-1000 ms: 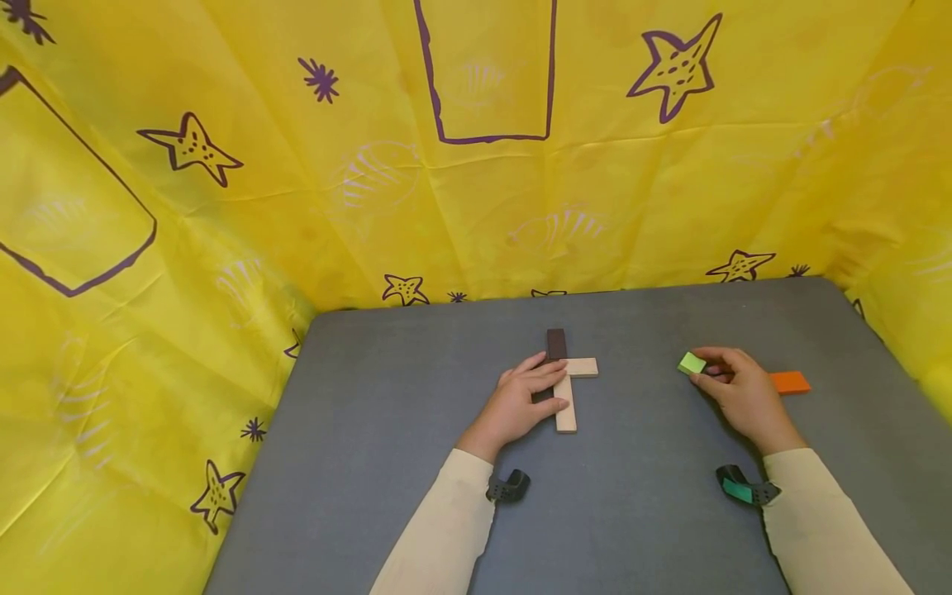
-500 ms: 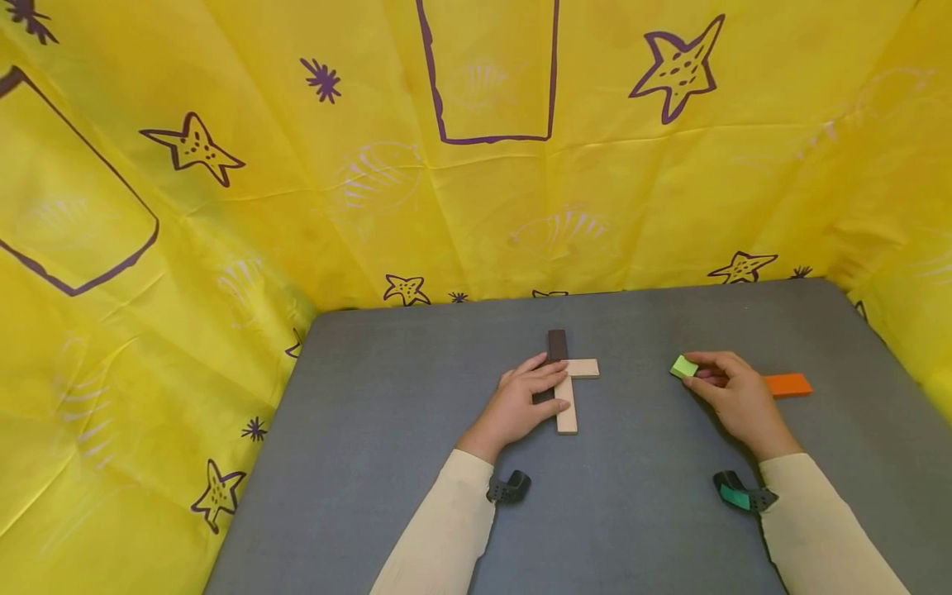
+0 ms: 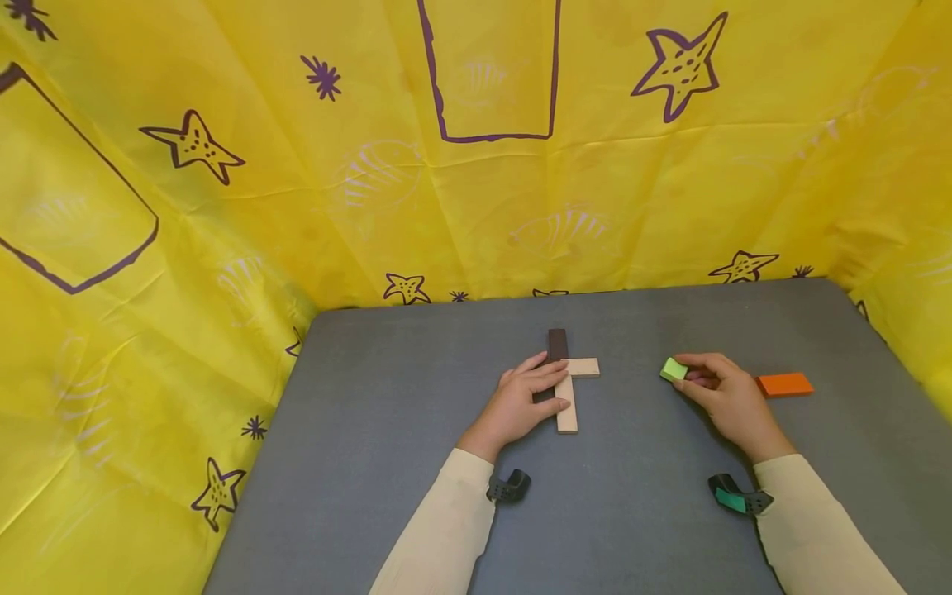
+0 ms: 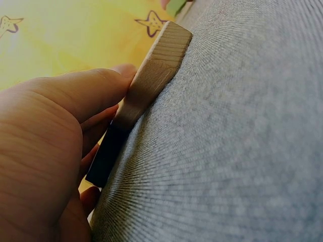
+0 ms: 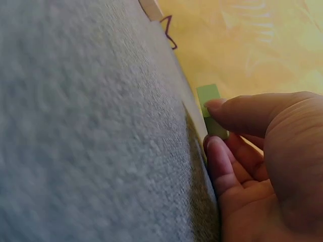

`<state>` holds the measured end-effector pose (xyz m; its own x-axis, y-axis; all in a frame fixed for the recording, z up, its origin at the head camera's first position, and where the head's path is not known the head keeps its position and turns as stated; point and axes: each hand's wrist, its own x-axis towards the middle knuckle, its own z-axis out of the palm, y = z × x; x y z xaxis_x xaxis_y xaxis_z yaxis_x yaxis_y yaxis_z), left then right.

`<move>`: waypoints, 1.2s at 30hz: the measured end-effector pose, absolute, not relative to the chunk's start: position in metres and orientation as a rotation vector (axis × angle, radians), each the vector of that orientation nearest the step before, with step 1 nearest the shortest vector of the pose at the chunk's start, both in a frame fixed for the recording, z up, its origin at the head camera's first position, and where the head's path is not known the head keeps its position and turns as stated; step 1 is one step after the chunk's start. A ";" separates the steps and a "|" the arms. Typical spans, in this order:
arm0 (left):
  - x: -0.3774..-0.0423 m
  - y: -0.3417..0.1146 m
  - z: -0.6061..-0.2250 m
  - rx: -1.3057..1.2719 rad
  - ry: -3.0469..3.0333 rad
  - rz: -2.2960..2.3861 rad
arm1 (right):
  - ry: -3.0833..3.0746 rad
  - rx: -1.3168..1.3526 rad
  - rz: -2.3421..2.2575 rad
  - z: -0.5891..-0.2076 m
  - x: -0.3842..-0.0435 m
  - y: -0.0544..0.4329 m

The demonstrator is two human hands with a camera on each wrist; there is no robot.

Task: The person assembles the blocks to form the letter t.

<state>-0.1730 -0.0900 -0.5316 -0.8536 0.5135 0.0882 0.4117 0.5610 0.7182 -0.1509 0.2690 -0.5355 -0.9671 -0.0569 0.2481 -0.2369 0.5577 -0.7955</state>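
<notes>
My left hand (image 3: 516, 405) rests on a group of flat blocks, its thumb touching the upright-lying pale wooden block (image 3: 566, 413). The fingers lie over a crosswise pale wooden block (image 3: 586, 368), just below a dark brown block (image 3: 557, 343). More dark block shows under the hand. In the left wrist view the thumb lies along the wooden block (image 4: 156, 63), with a dark block (image 4: 104, 156) near the fingers. To the right, my right hand (image 3: 729, 401) pinches a light green block (image 3: 673, 369) between thumb and fingers; the right wrist view shows the same green block (image 5: 209, 96) close over the cloth.
An orange block (image 3: 787, 384) lies just right of the right hand on the grey tabletop (image 3: 625, 512). Yellow cloth (image 3: 476, 207) with drawn starfish hangs behind the table and at its sides. Each wrist wears a dark strap (image 3: 509, 486).
My right hand has slid a little leftward with the green block, towards the wooden blocks, exposing more of the orange block. The left hand stays in place.
</notes>
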 end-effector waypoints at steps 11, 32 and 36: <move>-0.174 -0.090 -0.532 0.806 2.668 1.175 | -2.581 0.355 1.494 -0.537 -0.148 0.254; -0.173 -0.090 -0.531 0.804 2.670 1.174 | -2.657 0.499 1.513 -0.535 -0.135 0.218; -0.172 -0.090 -0.531 0.807 2.670 1.174 | -2.666 0.526 1.509 -0.534 -0.132 0.213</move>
<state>-0.1725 -0.0897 -0.5309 -0.8516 0.5137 0.1044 0.4241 0.5582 0.7131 -0.1318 0.2134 -0.5340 -0.9421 -0.2740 0.1933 -0.3067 0.4713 -0.8269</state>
